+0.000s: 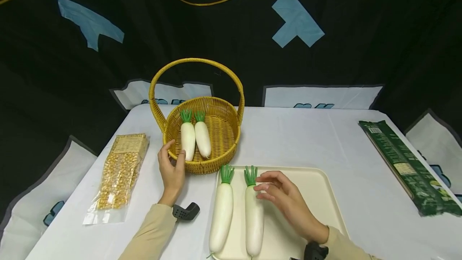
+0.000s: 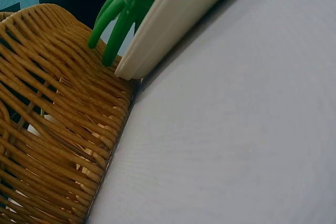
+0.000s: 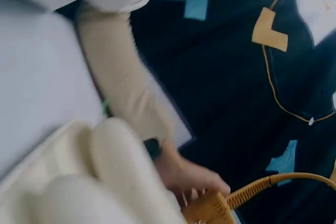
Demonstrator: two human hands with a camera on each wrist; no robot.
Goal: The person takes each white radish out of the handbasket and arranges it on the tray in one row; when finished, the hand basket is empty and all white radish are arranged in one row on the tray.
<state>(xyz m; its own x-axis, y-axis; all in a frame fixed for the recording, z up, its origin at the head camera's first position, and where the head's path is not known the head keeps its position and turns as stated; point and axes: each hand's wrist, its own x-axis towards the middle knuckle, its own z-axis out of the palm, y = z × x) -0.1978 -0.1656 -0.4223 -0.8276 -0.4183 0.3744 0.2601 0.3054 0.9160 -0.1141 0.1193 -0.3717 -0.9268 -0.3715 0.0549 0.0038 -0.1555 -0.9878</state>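
Observation:
My left hand point(image 1: 173, 173) holds the near-left rim of a yellow wicker basket point(image 1: 225, 157) with a tall arched handle. Inside it, two small white radishes with green tops, a left one point(image 1: 187, 139) and a right one point(image 1: 203, 139), lie side by side. Two longer white radishes, one on the left point(image 1: 221, 216) and one on the right point(image 1: 254, 220), lie on a cream tray point(image 1: 299, 196). Over the tray, my right hand point(image 1: 288, 202) hovers beside the right radish's green top, fingers loosely bent and holding nothing. The left wrist view shows basket weave point(image 2: 63, 98) against the tray's corner.
A clear bag of corn kernels point(image 1: 120, 167) lies on the white table at the left. At the right is a dark green package point(image 1: 408, 163). Behind the table hangs a black cloth point(image 1: 216, 23) with blue and yellow shapes.

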